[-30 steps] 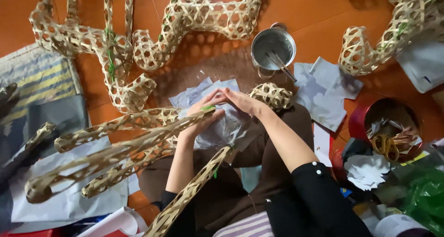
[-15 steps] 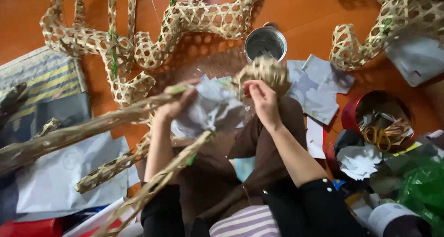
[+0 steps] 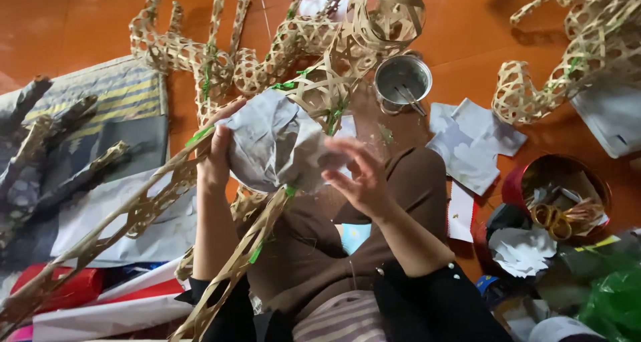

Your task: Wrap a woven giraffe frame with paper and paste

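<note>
Two hands are seen at a woven bamboo frame [image 3: 320,95] raised above the lap: white paper [image 3: 274,145] is gripped against it by the left hand [image 3: 217,156], while the right hand [image 3: 364,175], fingers spread, is held open beside the paper.

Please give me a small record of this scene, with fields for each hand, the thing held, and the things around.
left hand: grips the paper-covered part of the woven bamboo frame
right hand: open, fingers spread, at the grey paper
floor: orange, shiny
behind: metal cup, more woven frames
right side: paper pieces, red tin with scissors
</note>
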